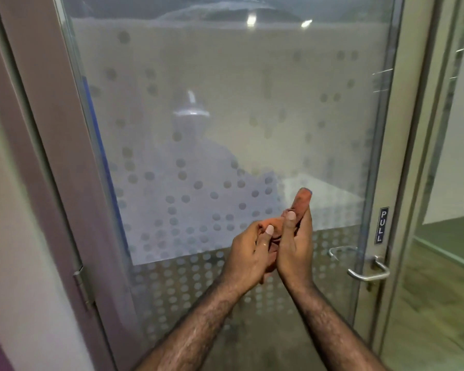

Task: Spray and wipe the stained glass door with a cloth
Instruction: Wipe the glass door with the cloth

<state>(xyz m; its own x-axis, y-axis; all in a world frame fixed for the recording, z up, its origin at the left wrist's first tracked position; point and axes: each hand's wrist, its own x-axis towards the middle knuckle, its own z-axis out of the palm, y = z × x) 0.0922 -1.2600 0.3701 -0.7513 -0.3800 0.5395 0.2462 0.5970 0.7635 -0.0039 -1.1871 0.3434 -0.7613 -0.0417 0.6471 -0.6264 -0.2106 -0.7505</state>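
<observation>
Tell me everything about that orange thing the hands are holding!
The orange-brown cloth looks soft, worn and a bit grubby. It is bunched into a tight roll, and most of it is hidden between the left hand and the right hand. One rounded end pokes up above the right hand's fingers, and a small fold shows by the left thumb. Both hands grip it in front of the frosted, dotted glass door; it does not appear to touch the glass.

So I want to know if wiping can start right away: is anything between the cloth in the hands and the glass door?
Nothing visible is. The left hand and right hand hold the bunched orange cloth together in front of the glass door; no object shows between cloth and pane. The handle sits off to the right.
</observation>
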